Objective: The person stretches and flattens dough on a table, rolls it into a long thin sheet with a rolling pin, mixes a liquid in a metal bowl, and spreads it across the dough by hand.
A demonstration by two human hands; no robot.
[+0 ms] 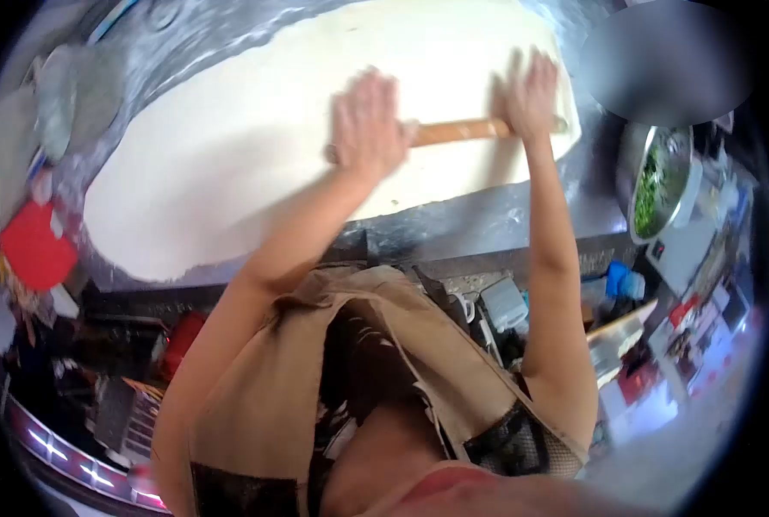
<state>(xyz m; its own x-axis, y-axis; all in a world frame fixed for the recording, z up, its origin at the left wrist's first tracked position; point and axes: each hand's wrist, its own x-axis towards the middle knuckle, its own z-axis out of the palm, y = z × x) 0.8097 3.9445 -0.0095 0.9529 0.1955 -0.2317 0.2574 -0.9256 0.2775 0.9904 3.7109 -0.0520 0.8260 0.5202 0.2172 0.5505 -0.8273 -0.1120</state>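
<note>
A large pale sheet of dough [186,172] lies across the floured grey work surface. On it rests a wooden rolling pin [462,131], running roughly left to right. My left hand [370,127] lies over the pin's left part, fingers stretched out and pointing away from me, a little blurred. Near the pin's right end, my right hand [532,95] presses on it with the fingers extended. The undersides of both palms are hidden.
A metal bowl [684,185] of chopped greens [651,185] stands at the right edge. Something red [38,246] is at the far left. Under the front edge are shelves with containers, among them a grey box [505,304] and a blue item [623,281].
</note>
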